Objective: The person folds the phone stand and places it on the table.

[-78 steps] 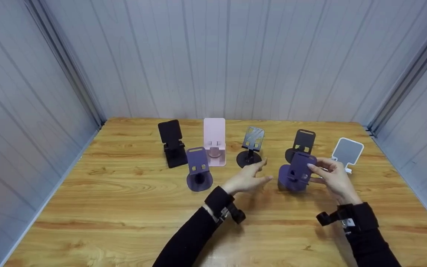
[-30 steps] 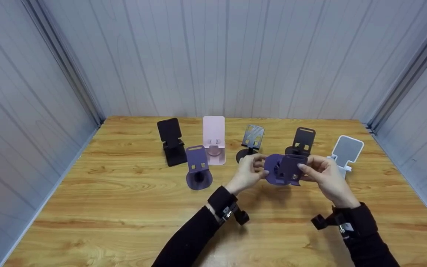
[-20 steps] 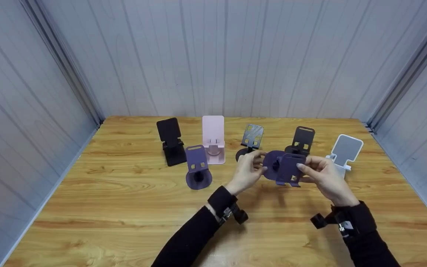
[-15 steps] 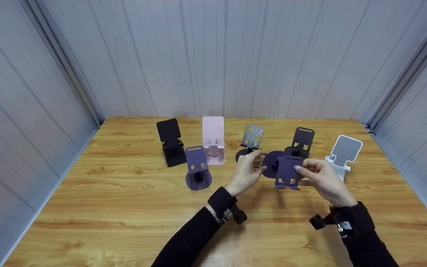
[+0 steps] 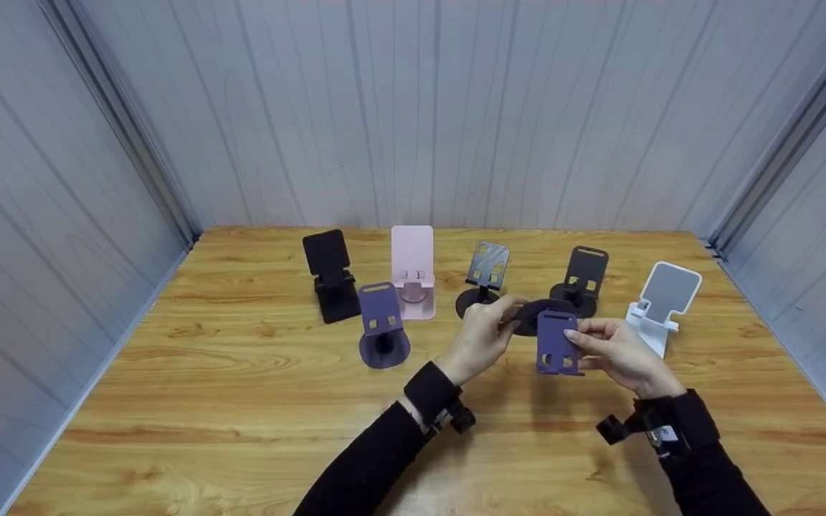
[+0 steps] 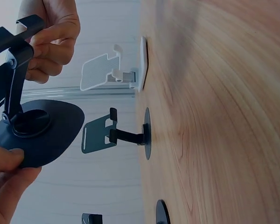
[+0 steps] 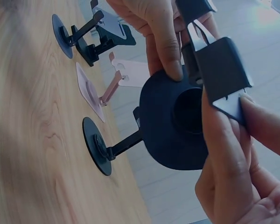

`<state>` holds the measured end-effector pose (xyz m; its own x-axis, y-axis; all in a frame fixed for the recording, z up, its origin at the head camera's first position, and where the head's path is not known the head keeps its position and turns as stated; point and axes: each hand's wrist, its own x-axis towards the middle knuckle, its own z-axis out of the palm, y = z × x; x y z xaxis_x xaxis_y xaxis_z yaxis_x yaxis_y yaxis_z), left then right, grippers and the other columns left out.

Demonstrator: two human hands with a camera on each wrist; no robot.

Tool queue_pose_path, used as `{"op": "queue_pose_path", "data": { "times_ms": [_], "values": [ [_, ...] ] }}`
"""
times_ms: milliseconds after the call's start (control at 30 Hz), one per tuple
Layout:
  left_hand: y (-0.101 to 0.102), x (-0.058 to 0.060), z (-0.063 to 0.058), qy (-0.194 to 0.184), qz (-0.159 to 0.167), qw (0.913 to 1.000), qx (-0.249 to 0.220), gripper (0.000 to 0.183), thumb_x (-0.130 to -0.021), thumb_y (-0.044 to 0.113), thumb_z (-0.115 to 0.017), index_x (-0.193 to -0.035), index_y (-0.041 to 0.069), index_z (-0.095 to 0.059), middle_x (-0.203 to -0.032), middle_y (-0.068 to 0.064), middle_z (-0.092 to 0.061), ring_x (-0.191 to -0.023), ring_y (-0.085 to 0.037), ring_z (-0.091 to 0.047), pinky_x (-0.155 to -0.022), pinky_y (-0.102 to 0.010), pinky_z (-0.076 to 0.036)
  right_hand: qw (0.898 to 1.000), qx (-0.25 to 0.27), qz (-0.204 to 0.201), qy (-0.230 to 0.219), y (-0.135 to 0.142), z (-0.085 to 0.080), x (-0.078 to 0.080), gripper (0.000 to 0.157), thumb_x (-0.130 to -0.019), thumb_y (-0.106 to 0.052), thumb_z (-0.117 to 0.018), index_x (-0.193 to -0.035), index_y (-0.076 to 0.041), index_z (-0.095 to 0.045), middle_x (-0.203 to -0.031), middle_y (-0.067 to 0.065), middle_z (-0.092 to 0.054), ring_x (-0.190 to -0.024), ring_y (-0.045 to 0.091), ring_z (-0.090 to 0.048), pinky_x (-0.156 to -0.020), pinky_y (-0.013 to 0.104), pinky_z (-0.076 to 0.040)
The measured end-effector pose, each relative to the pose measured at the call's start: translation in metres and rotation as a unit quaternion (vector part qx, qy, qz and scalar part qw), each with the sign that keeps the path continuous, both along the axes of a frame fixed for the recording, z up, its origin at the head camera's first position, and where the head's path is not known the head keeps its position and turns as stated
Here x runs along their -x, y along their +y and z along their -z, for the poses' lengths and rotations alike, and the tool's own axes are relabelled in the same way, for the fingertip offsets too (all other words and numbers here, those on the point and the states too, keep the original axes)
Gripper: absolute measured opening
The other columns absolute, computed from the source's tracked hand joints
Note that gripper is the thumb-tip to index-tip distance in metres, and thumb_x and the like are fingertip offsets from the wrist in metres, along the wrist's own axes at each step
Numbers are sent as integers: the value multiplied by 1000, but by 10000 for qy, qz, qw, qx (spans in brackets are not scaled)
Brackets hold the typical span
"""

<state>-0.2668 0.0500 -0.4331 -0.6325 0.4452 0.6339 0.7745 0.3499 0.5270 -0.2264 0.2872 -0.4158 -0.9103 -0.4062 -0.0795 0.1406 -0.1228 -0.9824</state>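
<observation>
Both hands hold a purple phone stand [image 5: 556, 333] above the table, right of the middle in the head view. My left hand [image 5: 481, 337] pinches the edge of its rounded base [image 6: 56, 128] between thumb and fingers. With thumb and fingers, my right hand [image 5: 624, 358] grips the side of its slotted phone plate [image 5: 551, 345]. The base is seen nearly edge-on from the head, and the plate hangs in front of and below it. A hinged arm [image 6: 19, 77] links base and plate in the left wrist view.
Behind stand a black phone stand [image 5: 328, 258], a pink one [image 5: 413, 251], a dark shiny one [image 5: 488, 265], a dark grey one [image 5: 588, 269] and a white one [image 5: 670, 290]. A second purple stand [image 5: 381, 308] is left of the hands. Panelled walls [image 5: 413, 115] bound the wooden table [image 5: 241, 416].
My left hand, earlier open beside the purple phone stand, has taken hold of its base. The stand was lifted and brought left; its base has tilted toward edge-on and its plate has swung lower.
</observation>
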Motion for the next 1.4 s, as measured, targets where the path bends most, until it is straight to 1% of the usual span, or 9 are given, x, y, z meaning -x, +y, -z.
{"op": "queue_pose_path", "data": {
  "times_ms": [300,533,667,767,833,967,1067,1267,1400],
  "values": [
    [-1,-1,0,281,73,9995,89,26,-88,-7,-66,-112,1,-66,-104,-11,-76,-93,-17,-73,-73,-13,-55,9997,98,-200,-41,2,-1,-1,23,-101,-3,-52,-92,-11,-72,-87,-1,-71,-78,9,-70,-68,21,-60],
    [-2,0,0,-312,188,9989,-305,27,-88,-9,-65,-114,-1,-66,-103,-15,-76,-94,-18,-74,-77,-9,-54,9902,-1083,728,504,-6,-6,-6,3,-96,-11,-64,-97,-11,-61,-91,-4,-66,-82,8,-68,-77,31,-61],
    [-2,0,-1,-967,349,9916,-779,31,-87,-11,-65,-117,-3,-65,-101,-17,-75,-91,-19,-75,-75,-12,-56,9820,-1418,1071,637,-9,-8,-8,42,-96,-17,-65,-129,-4,-42,-116,3,-51,-96,5,-62,-86,27,-58],
    [-2,-2,-4,-1338,469,9846,-1023,32,-87,-9,-66,-119,-4,-64,-102,-19,-75,-90,-21,-75,-75,-15,-57,9937,-810,577,525,-8,-7,-9,67,-102,-17,-54,-152,2,-13,-127,1,-46,-105,3,-59,-92,21,-52],
    [-2,-2,-6,-1535,532,9805,-1106,32,-87,-8,-67,-119,-4,-64,-102,-19,-75,-89,-23,-74,-76,-16,-58,9990,-124,58,415,-7,-6,-8,67,-105,-14,-47,-154,4,-6,-129,-1,-52,-108,4,-61,-95,19,-51],
    [-3,-3,-8,-1967,669,9717,-1127,37,-88,-9,-66,-124,-2,-64,-103,-20,-75,-88,-24,-74,-76,-19,-59,9914,1051,-750,226,-6,-2,-5,41,-106,-8,-38,-147,-9,-38,-125,-1,-63,-109,9,-65,-95,24,-54],
    [-5,-2,-9,-2481,770,9588,-1149,45,-88,-10,-64,-131,1,-61,-105,-21,-74,-90,-26,-74,-76,-21,-60,9865,1402,-842,14,-8,-1,-3,36,-105,-6,-37,-131,-18,-59,-121,2,-67,-106,12,-67,-95,29,-56],
    [-7,-2,-12,-3780,782,9104,-1489,36,-95,13,-63,-129,0,-62,-108,-19,-73,-94,-30,-73,-78,-29,-62,9929,1092,-461,-123,-11,0,-2,32,-105,-7,-41,-121,-19,-66,-112,0,-70,-100,12,-68,-92,34,-58],
    [-6,-3,-15,-3915,552,9115,-1132,42,-90,34,-71,-119,4,-69,-105,-9,-74,-91,-19,-71,-77,-25,-60,9955,857,-406,60,-13,0,-2,30,-104,-6,-43,-122,-20,-63,-115,1,-68,-103,13,-68,-91,32,-58]
  ]
}}
